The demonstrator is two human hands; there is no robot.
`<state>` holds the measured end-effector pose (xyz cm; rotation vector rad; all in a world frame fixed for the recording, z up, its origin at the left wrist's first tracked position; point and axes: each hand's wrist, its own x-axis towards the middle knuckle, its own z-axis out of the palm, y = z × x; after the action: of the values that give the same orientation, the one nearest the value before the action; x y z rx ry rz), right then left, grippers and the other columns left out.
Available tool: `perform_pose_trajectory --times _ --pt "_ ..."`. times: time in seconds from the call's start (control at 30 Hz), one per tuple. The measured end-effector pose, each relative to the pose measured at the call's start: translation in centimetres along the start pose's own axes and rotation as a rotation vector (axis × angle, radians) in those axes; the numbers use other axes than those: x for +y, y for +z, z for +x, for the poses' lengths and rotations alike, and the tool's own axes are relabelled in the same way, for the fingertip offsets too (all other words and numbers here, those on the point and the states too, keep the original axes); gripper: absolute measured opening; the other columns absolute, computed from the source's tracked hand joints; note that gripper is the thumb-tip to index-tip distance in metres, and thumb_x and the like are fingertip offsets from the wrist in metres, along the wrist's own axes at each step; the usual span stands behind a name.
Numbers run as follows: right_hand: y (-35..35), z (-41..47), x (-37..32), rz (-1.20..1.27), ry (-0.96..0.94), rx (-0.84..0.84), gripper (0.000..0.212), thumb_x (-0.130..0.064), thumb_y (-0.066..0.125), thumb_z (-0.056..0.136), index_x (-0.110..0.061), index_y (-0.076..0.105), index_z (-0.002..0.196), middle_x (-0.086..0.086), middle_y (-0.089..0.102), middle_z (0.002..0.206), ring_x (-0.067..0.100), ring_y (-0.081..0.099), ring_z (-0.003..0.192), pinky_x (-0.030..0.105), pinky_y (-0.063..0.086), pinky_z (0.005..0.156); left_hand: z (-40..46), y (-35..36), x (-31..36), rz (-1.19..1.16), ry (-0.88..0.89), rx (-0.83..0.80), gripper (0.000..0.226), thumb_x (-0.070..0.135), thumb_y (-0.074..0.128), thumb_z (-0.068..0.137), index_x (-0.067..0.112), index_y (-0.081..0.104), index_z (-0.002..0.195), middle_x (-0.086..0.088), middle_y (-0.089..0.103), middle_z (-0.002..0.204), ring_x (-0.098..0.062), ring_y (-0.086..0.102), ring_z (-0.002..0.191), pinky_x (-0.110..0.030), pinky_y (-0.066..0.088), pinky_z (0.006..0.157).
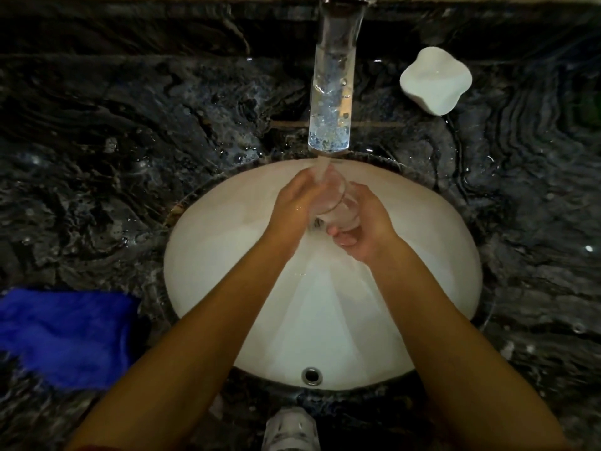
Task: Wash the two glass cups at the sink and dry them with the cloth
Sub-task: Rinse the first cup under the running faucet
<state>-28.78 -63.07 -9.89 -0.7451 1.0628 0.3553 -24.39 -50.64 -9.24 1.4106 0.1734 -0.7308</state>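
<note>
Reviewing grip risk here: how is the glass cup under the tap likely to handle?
Probably slippery: the glass cup sits in running water, with the left hand and right hand both wet. Likely fragile, being thin clear glass above the hard white sink.

white, perhaps ceramic, dish (435, 80)

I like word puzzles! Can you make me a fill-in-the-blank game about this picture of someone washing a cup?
1. Both hands hold a glass cup under running ____.
2. The cloth on the counter is ____ in colour.
3. The sink bowl is ____ in colour.
4. The cloth lies on the person's ____ side.

Missing words: water; blue; white; left.
</note>
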Motion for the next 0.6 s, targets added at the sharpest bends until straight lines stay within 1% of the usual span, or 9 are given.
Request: perform_pose_trajectory --times 0.1,0.17,0.27,0.33,0.37,0.43,0.47,0.5,0.6 --pt "0.1 -0.1 -1.0 -0.144 -0.012 -0.048 0.043 -0.044 0.038 0.104 -0.010 0.065 0.101 0.014 0.065 0.068 0.020 0.046 0.037 0.016 0.017 0.035 0.4 -1.9 -0.3 0.086 -0.054 -0.072 0.027 0.003 0.067 0.089 0.015 0.073 0.112 0.003 0.076 0.098 -0.012 0.069 0.091 -0.029 0.053 0.087" --pt "0.3 0.0 -1.8 -0.315 -0.040 -0.019 0.044 -0.049 0.044 0.102 -0.012 0.066 0.093 0.011 0.063 0.063 0.019 0.045 0.037 0.018 0.020 0.037 1.1 -3.1 0.1 0.296 -0.060 -0.104 0.026 -0.001 0.067 0.091 0.015 0.073 0.110 0.009 0.073 0.090 -0.004 0.066 0.082 -0.025 0.051 0.083" --pt "0.8 -0.1 -2.8 -0.661 -0.110 0.003 0.046 -0.057 0.053 0.097 -0.015 0.068 0.088 0.007 0.060 0.061 0.017 0.047 0.040 0.020 0.024 0.039 1.7 -3.4 1.2 0.667 -0.105 -0.238 0.030 0.003 0.066 0.091 0.018 0.072 0.117 0.009 0.072 0.080 0.001 0.065 0.059 -0.021 0.049 0.054" --pt "1.2 -0.5 -3.2 -0.764 -0.195 0.053 0.044 -0.057 0.054 0.098 -0.015 0.068 0.094 0.008 0.067 0.074 0.017 0.056 0.048 0.021 0.033 0.040 2.0 -3.0 1.3 0.729 -0.155 -0.195 0.039 0.003 0.065 0.087 0.016 0.070 0.124 -0.003 0.073 0.082 -0.010 0.068 0.052 -0.023 0.043 0.045" --pt "1.5 -0.5 -3.1 -0.756 -0.248 0.082 0.042 -0.056 0.056 0.098 -0.015 0.067 0.102 0.008 0.070 0.089 0.018 0.064 0.060 0.023 0.044 0.044 2.2 -2.8 1.2 0.716 -0.153 -0.133 0.040 0.003 0.067 0.084 0.013 0.071 0.123 -0.008 0.074 0.086 -0.015 0.069 0.052 -0.022 0.042 0.044" --pt "1.9 -1.1 -2.4 -0.698 -0.343 0.097 0.051 -0.056 0.065 0.092 -0.014 0.060 0.121 0.007 0.069 0.116 0.025 0.073 0.085 0.039 0.064 0.059 2.3 -2.4 0.8 0.719 -0.097 -0.020 0.031 0.011 0.064 0.088 0.014 0.074 0.118 -0.011 0.076 0.095 -0.020 0.071 0.058 -0.018 0.043 0.045" --pt "2.1 -1.2 -1.6 -0.680 -0.376 0.097 0.059 -0.056 0.069 0.090 -0.015 0.054 0.130 0.004 0.067 0.122 0.026 0.073 0.095 0.044 0.066 0.068 2.2 -2.4 0.6 0.736 -0.081 0.006 0.026 0.014 0.059 0.093 0.015 0.074 0.115 -0.012 0.077 0.095 -0.022 0.072 0.060 -0.018 0.044 0.045" --pt "2.0 -1.2 -0.9 -0.673 -0.417 0.097 0.064 -0.055 0.071 0.090 -0.016 0.049 0.136 -0.001 0.064 0.124 0.024 0.070 0.104 0.043 0.065 0.078 2.0 -2.2 0.4 0.727 -0.092 0.011 0.025 0.016 0.054 0.097 0.014 0.073 0.114 -0.012 0.078 0.091 -0.023 0.073 0.059 -0.020 0.046 0.045" --pt "1.0 -0.9 1.4 -0.732 -0.479 0.046 0.076 -0.054 0.069 0.092 -0.023 0.035 0.153 0.000 0.054 0.144 0.017 0.056 0.128 0.032 0.049 0.101 1.1 -2.4 0.0 0.653 -0.197 -0.002 0.028 0.011 0.047 0.099 0.010 0.066 0.119 -0.012 0.077 0.076 -0.026 0.075 0.058 -0.026 0.051 0.047"
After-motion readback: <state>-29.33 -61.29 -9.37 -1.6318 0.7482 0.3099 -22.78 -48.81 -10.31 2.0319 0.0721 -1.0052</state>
